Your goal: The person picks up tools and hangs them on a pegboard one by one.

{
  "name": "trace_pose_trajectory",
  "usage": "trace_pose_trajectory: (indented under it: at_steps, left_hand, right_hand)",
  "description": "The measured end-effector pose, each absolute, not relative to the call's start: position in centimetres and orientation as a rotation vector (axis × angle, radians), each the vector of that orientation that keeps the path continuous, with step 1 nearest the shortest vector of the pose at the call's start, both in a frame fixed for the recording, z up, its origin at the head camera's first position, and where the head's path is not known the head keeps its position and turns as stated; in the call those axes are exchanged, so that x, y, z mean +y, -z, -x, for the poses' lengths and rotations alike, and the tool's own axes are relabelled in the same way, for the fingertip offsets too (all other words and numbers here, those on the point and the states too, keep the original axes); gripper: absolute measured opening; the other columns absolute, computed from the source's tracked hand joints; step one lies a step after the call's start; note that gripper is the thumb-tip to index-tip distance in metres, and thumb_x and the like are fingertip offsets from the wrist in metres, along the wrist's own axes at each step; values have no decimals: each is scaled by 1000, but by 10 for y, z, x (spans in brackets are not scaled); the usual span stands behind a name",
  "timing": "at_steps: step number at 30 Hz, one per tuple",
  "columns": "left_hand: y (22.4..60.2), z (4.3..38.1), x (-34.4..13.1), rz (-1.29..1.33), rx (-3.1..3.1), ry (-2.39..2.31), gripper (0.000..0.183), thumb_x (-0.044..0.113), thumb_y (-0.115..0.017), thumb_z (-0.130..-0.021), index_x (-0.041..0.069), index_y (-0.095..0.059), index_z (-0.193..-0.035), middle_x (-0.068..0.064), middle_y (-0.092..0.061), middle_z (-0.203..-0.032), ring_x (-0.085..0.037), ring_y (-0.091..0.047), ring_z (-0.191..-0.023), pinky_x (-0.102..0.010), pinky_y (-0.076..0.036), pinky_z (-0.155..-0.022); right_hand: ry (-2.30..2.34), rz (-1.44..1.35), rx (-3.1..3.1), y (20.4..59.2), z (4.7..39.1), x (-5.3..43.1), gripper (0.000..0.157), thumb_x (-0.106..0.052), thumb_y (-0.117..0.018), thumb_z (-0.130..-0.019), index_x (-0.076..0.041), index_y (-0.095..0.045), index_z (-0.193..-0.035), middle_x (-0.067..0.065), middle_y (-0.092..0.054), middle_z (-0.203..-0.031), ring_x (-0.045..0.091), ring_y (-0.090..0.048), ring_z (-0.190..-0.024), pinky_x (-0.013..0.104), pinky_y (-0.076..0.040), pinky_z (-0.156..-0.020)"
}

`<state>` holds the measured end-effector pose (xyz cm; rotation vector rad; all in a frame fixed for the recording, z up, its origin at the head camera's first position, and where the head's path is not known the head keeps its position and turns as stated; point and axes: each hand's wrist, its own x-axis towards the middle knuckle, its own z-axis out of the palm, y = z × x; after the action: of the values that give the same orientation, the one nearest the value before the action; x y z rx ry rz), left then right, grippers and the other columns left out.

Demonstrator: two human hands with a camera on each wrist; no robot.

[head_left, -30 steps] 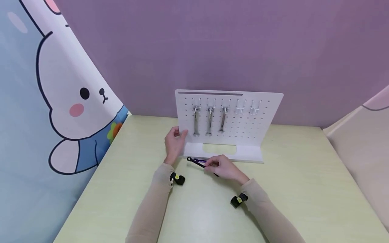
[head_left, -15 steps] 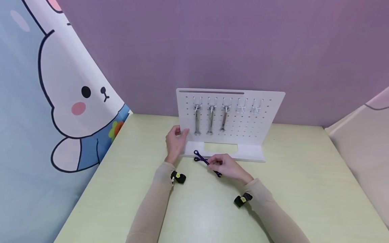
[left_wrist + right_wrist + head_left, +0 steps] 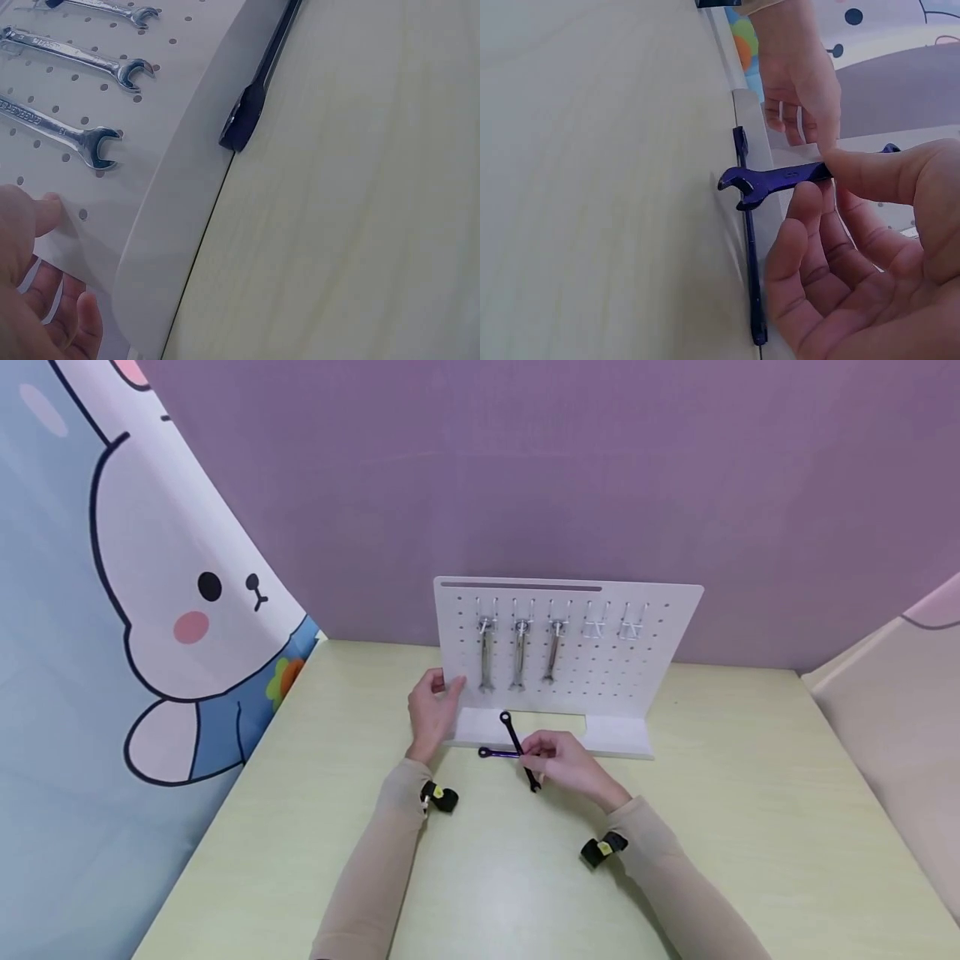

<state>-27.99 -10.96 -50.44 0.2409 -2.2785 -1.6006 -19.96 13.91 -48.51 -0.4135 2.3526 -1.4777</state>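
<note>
My right hand [image 3: 566,768] pinches a dark purple combination wrench [image 3: 784,178] mid-shaft between thumb and fingers. Its ring end points toward the board and its open end toward me. Beneath it, a second dark purple wrench [image 3: 497,752] lies along the front edge of the base. At the left edge of a white pegboard stand [image 3: 600,685], my left hand [image 3: 431,714] grips the board, thumb on the front face, other fingers behind. Silver wrenches hang from the board's hooks: a left one [image 3: 486,660], a middle one [image 3: 519,660] and a right one [image 3: 552,658].
Right of the silver wrenches are two bare clear hooks, one [image 3: 594,625] beside the other [image 3: 630,627]. The stand's base [image 3: 618,739] has a rectangular cutout. A light wood-grain table [image 3: 495,877] lies under both arms, with a purple wall [image 3: 525,468] behind.
The wrench in my right hand has turned from slanting left to nearly upright in the head view, its ring end swinging toward the board. My right hand shifted slightly right; my left hand stayed put.
</note>
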Motion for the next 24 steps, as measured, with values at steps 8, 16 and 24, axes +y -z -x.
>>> trace_pose_trajectory:
  at_steps: [8,16,24]
  left_hand:
    - [504,280,-109,-251,-2278,1602,34,32,-79,-97,8,-72,-120,-13,-76,-115,-32,-68,-111,-50,-50,-104]
    - [504,281,-109,-236,-2278,1602,35,34,-78,-97,9,-72,-120,-13,-76,-115,-32,-68,-112,-53,-49,-105]
    - [505,280,-110,-235,-2276,1589,34,32,-78,-97,7,-72,-120,-14,-76,-115,-33,-68,-111,-51,-50,-103]
  right_hand:
    - [1459,392,2443,481,200,140,19,-20,-73,-100,-6,-72,-112,9,-74,-100,19,-64,-82,27,-53,-70]
    - [1451,382,2531,478,200,143,16,-21,-73,-100,-7,-74,-108,8,-76,-97,19,-66,-83,27,-53,-71]
    - [1508,346,2531,471,202,148,16,-20,-73,-101,-7,-75,-109,9,-76,-94,26,-69,-85,27,-52,-71]
